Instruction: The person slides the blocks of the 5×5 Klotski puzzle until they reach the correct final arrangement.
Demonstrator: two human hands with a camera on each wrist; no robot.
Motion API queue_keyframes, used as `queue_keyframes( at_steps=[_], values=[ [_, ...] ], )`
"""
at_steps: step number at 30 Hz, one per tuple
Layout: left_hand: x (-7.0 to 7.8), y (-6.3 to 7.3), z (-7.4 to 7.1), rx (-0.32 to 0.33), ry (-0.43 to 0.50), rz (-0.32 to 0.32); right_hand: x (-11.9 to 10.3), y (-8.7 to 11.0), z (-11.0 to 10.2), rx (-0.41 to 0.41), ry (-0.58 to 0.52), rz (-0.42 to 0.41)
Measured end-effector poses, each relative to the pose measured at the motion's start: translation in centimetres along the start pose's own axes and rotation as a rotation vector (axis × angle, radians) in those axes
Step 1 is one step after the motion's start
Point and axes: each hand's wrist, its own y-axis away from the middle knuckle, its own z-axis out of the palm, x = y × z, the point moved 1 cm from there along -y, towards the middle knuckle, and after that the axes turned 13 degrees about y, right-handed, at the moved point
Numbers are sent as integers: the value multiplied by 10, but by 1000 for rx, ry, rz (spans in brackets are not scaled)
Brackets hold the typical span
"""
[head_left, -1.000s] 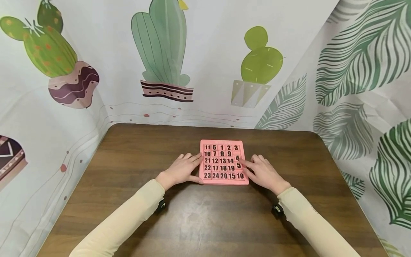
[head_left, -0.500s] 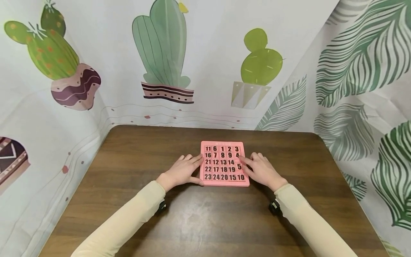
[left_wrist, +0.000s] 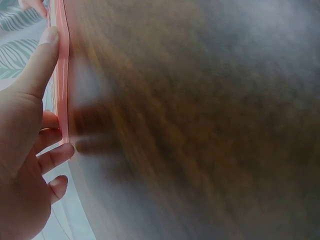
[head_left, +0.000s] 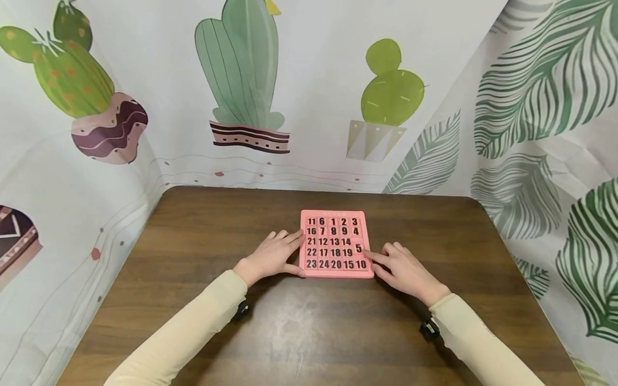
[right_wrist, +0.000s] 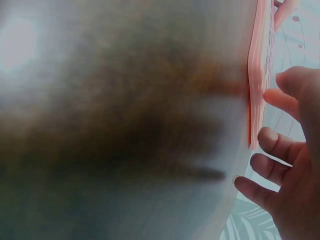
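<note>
A pink number slide puzzle (head_left: 336, 274) lies flat near the far middle of the table, with black-numbered square tiles. In its right column, the 5 tile (head_left: 358, 249) sits partway between two rows, a gap above it; the 4 tile (head_left: 355, 231) lines up with its row. My left hand (head_left: 271, 256) rests against the puzzle's left side, thumb at the near corner and fingers farther up the edge. Over the right rim reaches my right hand (head_left: 403, 269), its index fingertip beside the 5 tile. The wrist views show both hands with fingers spread at the puzzle's pink edge (left_wrist: 62, 80).
The brown wooden table (head_left: 294, 332) extends around the puzzle, with rounded far corners. Behind it hangs a white cloth (head_left: 318, 107) printed with cacti and leaves. Each wrist carries a small dark device, the right one (head_left: 429, 329) showing below the sleeve.
The 4 tile has slid up into line with its row. My right hand has drawn back slightly toward the right and nearer side. My left hand keeps its place.
</note>
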Motion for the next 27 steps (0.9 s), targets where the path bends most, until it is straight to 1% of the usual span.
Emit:
queue_keyframes(
  at_steps=[3, 9, 15, 18, 23, 25, 27],
  values=[
    [1, 1, -2, -4, -1, -6, -1, 1, 0, 1, 15, -9],
    [2, 1, -2, -10, 1, -8, -2, -2, 2, -2, 21, 2],
    [3, 1, -3, -9, 2, -6, 0, -10, 4, 39, 18, 7],
    [2, 1, -2, -7, 1, -5, 0, -12, 4, 47, 23, 12],
    [2, 1, -2, -7, 9, -7, -4, -8, 4, 28, 32, 20],
    [2, 1, -2, -8, 10, -7, -7, -4, 3, 29, 31, 9],
    [2, 1, -2, -9, 10, -7, -9, 1, 2, 46, 25, -14]
  ],
)
